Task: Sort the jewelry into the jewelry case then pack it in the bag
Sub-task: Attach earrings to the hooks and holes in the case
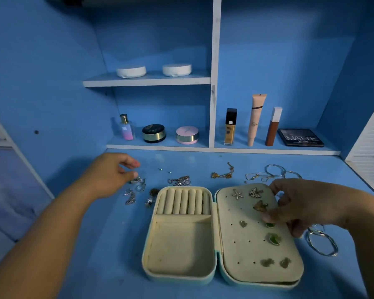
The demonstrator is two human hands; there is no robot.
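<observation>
Might knock the green stud from the jewelry case: right hand curled there, grip unclear, left hand parted over earrings leftward

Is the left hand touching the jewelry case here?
Apart. Head view shows blue tabletop and silver pieces between the left hand and the jewelry case.

Tiny studs too small to identify, bangle partly behind right hand
</observation>
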